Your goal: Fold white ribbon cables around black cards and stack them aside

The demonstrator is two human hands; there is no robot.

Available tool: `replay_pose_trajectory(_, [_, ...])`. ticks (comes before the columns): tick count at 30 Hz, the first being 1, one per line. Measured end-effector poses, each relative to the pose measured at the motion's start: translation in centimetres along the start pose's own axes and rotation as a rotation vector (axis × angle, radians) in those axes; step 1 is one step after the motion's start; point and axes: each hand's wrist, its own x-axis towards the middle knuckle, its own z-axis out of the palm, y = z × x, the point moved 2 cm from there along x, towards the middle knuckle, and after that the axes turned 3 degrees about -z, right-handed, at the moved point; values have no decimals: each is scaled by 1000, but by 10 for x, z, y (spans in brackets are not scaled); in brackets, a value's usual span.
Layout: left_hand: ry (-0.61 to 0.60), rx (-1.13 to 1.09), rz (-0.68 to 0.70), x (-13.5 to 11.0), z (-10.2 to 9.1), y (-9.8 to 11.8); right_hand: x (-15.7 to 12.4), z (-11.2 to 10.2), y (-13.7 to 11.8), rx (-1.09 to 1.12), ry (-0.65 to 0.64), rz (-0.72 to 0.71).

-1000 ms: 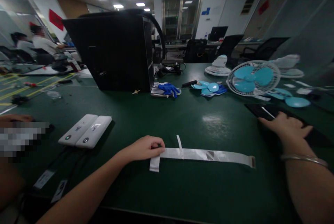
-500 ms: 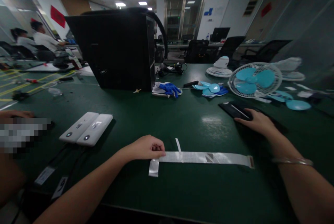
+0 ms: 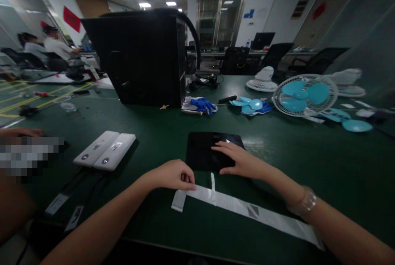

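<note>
My left hand (image 3: 173, 175) is closed in a pinch on the left end of a long flat ribbon cable (image 3: 231, 204). That grey-white cable slants across the table toward the lower right and passes near my right forearm. Its short end bends down below my left fingers, and a thin pale strip (image 3: 212, 181) sticks up from it. A flat black rectangular panel (image 3: 200, 149) lies just behind the cable. My right hand (image 3: 239, 161) rests over its right part, fingers stretched out and thumb apart near the front edge. I cannot tell exactly what the panel is.
Two white boxes (image 3: 106, 149) with cords lie to the left, near another person's hand (image 3: 23, 132). A large black case (image 3: 135, 59) stands behind. Blue-white gloves (image 3: 202, 105), blue fan blades (image 3: 248, 103) and a fan head (image 3: 304, 94) lie toward the back right.
My right hand has brought the black panel from the right to the middle, behind the cable. The cable's right end has swung toward me. My left hand keeps its pinch.
</note>
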Motion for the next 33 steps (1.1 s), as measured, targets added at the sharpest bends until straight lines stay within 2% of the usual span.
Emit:
replay_pose_trajectory(4, [-3,18,1,0,0,0,-1,3,-18,27,-58,-2])
replay_pose_trajectory(7, [-2,17,6,-1,0,0,-2,-1,-19,55,-71,18])
replay_pose_trajectory(10, [6,-42,3,-2,-2,0,-8,-16,-13,123,-22,23])
replay_pose_trajectory(13, [88,-107,-46,-2,-5,0,-19,-39,-8,207,46,66])
replay_pose_trajectory(17, [223,-100,-87,0,-8,-2,-30,-54,-19,246,-29,134])
replay_pose_trajectory(22, [307,-155,-120,5,-7,-9,-23,-30,-44,73,-140,-4])
replay_pose_trajectory(26, [322,-149,-205,4,-6,-12,-14,-12,-42,-105,-75,-120])
replay_pose_trajectory(29, [342,-35,-254,2,-8,-10,-13,-9,-35,-243,-37,-144])
replay_pose_trajectory(33, [364,77,-247,3,-5,-7,-13,-7,-31,-324,-24,-176])
